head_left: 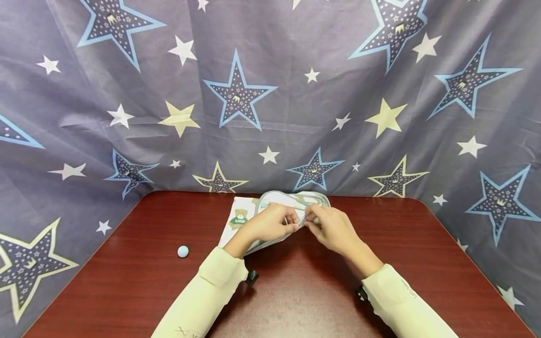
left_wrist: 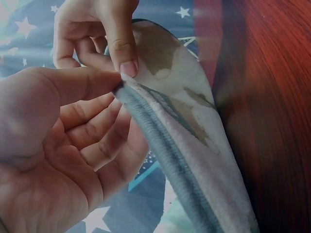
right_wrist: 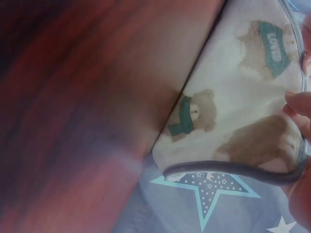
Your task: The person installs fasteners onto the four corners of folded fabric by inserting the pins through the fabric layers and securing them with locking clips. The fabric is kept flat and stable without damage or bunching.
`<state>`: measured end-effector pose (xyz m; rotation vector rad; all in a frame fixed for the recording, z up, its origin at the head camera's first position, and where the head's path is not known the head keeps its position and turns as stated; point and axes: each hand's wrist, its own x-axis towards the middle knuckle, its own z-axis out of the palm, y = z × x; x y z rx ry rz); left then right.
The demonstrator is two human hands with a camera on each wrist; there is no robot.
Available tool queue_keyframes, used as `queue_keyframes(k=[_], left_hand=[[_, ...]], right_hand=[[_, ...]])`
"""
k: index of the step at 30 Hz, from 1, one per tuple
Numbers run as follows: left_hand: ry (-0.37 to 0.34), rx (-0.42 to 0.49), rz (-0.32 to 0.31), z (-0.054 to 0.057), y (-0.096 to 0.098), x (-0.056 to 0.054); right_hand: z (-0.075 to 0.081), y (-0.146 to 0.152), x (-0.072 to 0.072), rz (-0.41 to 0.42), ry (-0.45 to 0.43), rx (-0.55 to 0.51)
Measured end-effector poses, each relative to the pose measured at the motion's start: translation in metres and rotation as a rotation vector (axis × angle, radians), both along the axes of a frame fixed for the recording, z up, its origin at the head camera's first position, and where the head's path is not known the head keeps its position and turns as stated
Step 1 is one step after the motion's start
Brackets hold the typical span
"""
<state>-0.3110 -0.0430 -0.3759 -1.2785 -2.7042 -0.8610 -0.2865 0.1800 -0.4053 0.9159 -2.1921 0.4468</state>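
A white cloth with a teddy-bear print and grey-blue edging (head_left: 238, 218), apparently a baby bib, lies toward the back of the table. Its trimmed edge is lifted and loops between both hands. My left hand (head_left: 272, 224) pinches that edge between thumb and forefinger, as the left wrist view shows. Close beside it, my right hand (head_left: 334, 229) pinches the same edge, its thumb almost touching the left fingertips. Bears with green scarves and a "LOVED" patch show on the bib (right_wrist: 214, 73) in the right wrist view. Only part of the fingers (right_wrist: 299, 103) appears there.
A small pale-blue ball (head_left: 183, 251) sits on the reddish-brown wooden table (head_left: 139, 281), left of the left forearm. A grey curtain with stars (head_left: 270, 117) hangs right behind the table and along its sides. Dark wrist straps (head_left: 251, 277) show under the sleeves.
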Motion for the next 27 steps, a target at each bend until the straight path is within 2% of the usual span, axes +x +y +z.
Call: queue_keyframes(k=[7, 15, 18, 27], left_hand=[[0.01, -0.005, -0.008, 0.001, -0.001, 0.0], [0.006, 0.001, -0.017, 0.005, -0.002, 0.001], [0.003, -0.005, -0.019, 0.006, -0.002, 0.001], [-0.006, -0.009, -0.006, 0.004, -0.003, 0.001]], right_hand=[[0.004, 0.0, -0.003, 0.031, 0.035, 0.001], [0.008, 0.001, -0.005, 0.058, 0.033, -0.013], [0.009, 0.003, -0.006, 0.07, 0.019, -0.003], [0.014, 0.008, -0.006, 0.101, -0.095, 0.083]])
